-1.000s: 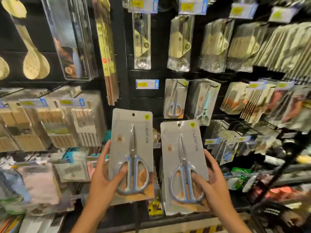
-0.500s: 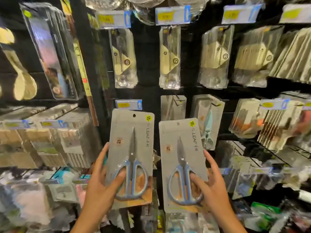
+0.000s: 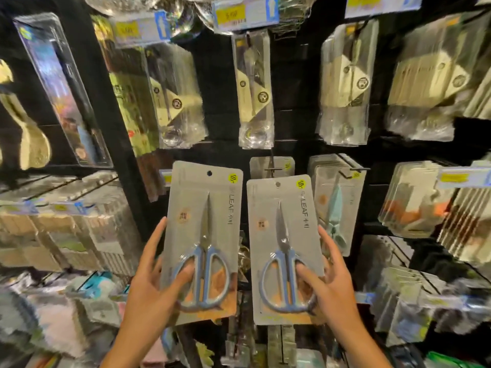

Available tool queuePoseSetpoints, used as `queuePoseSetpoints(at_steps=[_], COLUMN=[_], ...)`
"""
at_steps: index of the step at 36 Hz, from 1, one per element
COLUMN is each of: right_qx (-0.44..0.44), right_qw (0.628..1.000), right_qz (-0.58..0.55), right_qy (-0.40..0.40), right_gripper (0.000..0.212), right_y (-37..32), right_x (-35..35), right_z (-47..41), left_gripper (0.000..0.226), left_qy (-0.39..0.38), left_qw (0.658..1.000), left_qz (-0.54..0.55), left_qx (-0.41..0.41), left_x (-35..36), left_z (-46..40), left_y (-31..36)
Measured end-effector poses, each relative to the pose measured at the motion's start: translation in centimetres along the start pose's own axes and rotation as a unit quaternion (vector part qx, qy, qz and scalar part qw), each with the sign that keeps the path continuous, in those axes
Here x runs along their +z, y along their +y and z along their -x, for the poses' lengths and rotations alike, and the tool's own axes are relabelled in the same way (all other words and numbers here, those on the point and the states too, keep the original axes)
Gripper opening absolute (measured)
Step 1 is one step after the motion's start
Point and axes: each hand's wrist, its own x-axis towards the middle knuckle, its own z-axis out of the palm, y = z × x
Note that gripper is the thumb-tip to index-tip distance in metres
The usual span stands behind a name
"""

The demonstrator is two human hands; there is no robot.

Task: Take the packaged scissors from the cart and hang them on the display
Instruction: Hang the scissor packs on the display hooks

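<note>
Two grey cards, each with blue-handled scissors, are held upright before the black display wall. My left hand [image 3: 151, 285] grips the left scissors pack [image 3: 203, 235] by its lower edge, thumb on the handle. My right hand [image 3: 332, 285] grips the right scissors pack [image 3: 284, 245] the same way. The right pack's hang hole sits just below a display hook [image 3: 272, 168] that carries one matching grey pack [image 3: 272, 166]. The cart is out of view.
Green-handled scissors packs [image 3: 336, 205] hang to the right of that hook. Clear-bagged utensils [image 3: 255, 88] hang in the row above, under yellow price tags [image 3: 244, 13]. Stacked boxed goods [image 3: 66, 229] fill the left shelves; more hanging packs [image 3: 414, 197] crowd the right.
Both hands have lifted the two packs up and closer to the display, and the view has tilted upward. The right pack's top now reaches the hook with the matching pack.
</note>
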Motion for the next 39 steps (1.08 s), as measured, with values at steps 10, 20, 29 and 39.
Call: queuePoseSetpoints(at_steps=[10,20,29,39], right_qx=[-0.009,-0.009,0.001,-0.008], right_qw=[0.999,1.0,1.0,1.0], right_qz=[0.031,0.021,-0.012,-0.029], right_qy=[0.008,0.016,0.015,-0.007], right_gripper=[0.076,0.076,0.074,0.078], right_y=[0.6,2.3,3.0,5.5], right_x=[0.8,1.9,1.3,1.0], right_z=[-2.2,-3.6,-4.1,-5.6], left_gripper=[0.085,0.084,0.084,0.084], left_qy=[-0.036,-0.043,-0.035,-0.025], left_qw=[0.999,0.997,0.996,0.994], left_qz=[0.018,0.051,0.057,0.061], left_qx=[0.013,0.036,0.051,0.085], left_x=[0.1,-0.2,0.7,1.3], left_z=[-3.1,-4.0,-4.6,-4.8], left_y=[-1.3,-2.7,-2.5,-2.5])
